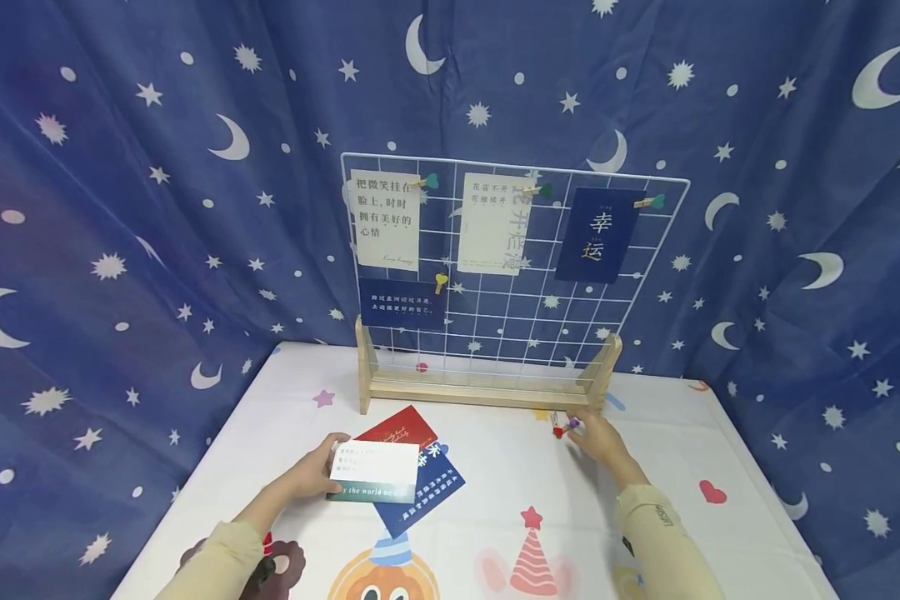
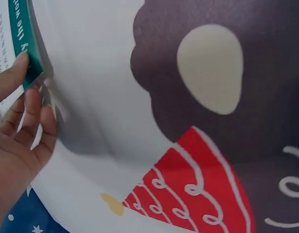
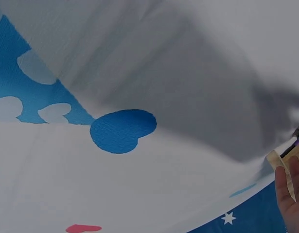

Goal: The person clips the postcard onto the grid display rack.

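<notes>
My left hand [image 1: 311,473] grips the left edge of a white and green card [image 1: 375,468], with the thumb [image 2: 14,77] on its face and the other fingers curled at its edge and underneath. A red card [image 1: 399,427] and a blue card [image 1: 438,492] lie on the table, partly covered by the white and green one. My right hand [image 1: 598,439] reaches low by the rack's right foot, its fingertips at a small purple clip [image 1: 573,423]. A red clip [image 1: 557,431] is just left of it. Whether the fingers pinch the purple clip is hidden.
A white wire grid rack [image 1: 495,304] on a wooden base [image 1: 480,389] stands at the back. Small clips hold several cards on it, including a dark blue one [image 1: 598,235]. Behind hangs a blue star-and-moon curtain [image 1: 495,83]. The white tablecloth [image 1: 510,467] carries printed figures.
</notes>
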A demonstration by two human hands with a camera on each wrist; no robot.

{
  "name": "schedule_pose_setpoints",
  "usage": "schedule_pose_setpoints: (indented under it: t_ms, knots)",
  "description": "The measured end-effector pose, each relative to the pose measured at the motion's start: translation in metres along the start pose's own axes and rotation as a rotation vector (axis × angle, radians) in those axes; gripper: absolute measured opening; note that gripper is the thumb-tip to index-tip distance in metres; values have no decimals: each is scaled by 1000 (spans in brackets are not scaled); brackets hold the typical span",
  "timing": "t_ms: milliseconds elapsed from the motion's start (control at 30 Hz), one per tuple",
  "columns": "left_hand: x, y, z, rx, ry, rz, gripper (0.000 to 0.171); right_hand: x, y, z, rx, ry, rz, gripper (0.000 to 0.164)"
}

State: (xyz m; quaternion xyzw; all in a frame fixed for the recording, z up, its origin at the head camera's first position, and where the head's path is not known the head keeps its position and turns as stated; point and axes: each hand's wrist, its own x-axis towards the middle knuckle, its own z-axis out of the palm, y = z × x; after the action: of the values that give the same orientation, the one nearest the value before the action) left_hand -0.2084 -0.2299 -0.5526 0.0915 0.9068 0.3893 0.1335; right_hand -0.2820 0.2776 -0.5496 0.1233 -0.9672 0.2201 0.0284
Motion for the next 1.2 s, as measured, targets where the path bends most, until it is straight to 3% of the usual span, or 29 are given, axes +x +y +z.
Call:
schedule_pose_setpoints:
  t_ms: [100, 233, 400, 600, 833, 967, 1200]
  knots:
    - [-1, -2, 0, -62, 37, 24, 85, -1, 1, 0, 2, 2, 9, 39]
    - [-1, -1, 1, -185, 54, -12, 87, -1, 1, 0, 12, -18, 22, 40]
    - [-1, 8, 6, -303, 46, -36, 66, -1, 2, 1, 20, -35, 24, 36]
    - [-1, 20, 12, -317, 45, 3, 46, 0, 2, -1, -29, -32, 41, 34]
    - [-3, 29, 20, -340, 91, -31, 45, 1, 0, -3, -42, -12, 62, 22]
    - [-3, 31, 23, -364, 107, -24, 45, -1, 2, -2, -46, 1, 125, 20]
    - [3, 32, 25, -407, 201, -33, 42, 2, 2, 5, -45, 51, 217, 23]
